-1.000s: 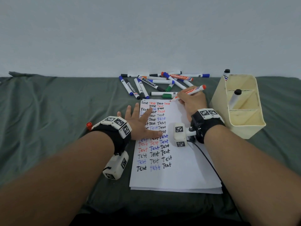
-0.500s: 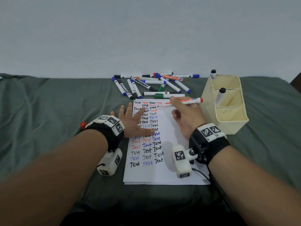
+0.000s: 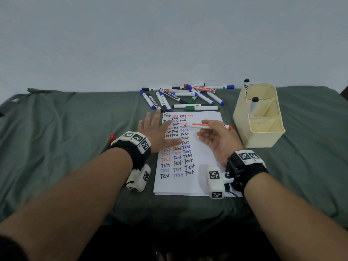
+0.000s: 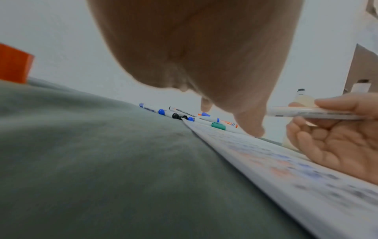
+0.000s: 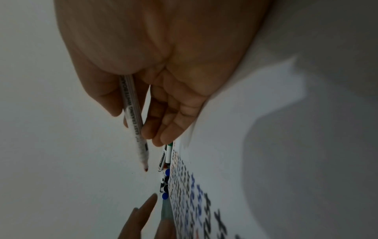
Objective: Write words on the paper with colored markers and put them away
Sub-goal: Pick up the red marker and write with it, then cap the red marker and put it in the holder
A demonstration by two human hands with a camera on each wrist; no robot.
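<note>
A white sheet of paper (image 3: 205,166) filled with rows of "Test" in black, red and blue lies on the green cloth. My left hand (image 3: 160,131) rests flat on its left edge, fingers spread. My right hand (image 3: 216,137) hovers over the paper's right side, palm turned up, and pinches an uncapped red marker (image 3: 209,126) held level, tip pointing left. The same red marker (image 5: 134,122) shows its bare red tip in the right wrist view. Its red cap (image 3: 112,137) stands on the cloth left of my left wrist. Several capped markers (image 3: 180,97) lie heaped beyond the paper.
A cream plastic organizer (image 3: 263,127) with compartments stands right of the paper and holds two black-capped markers (image 3: 253,106). The green cloth (image 3: 66,138) covers the whole surface, and a plain wall rises behind it.
My right hand lifted the red marker off the paper's top line, drew back toward me and turned palm up. The marker now lies level. The left hand stayed flat on the paper.
</note>
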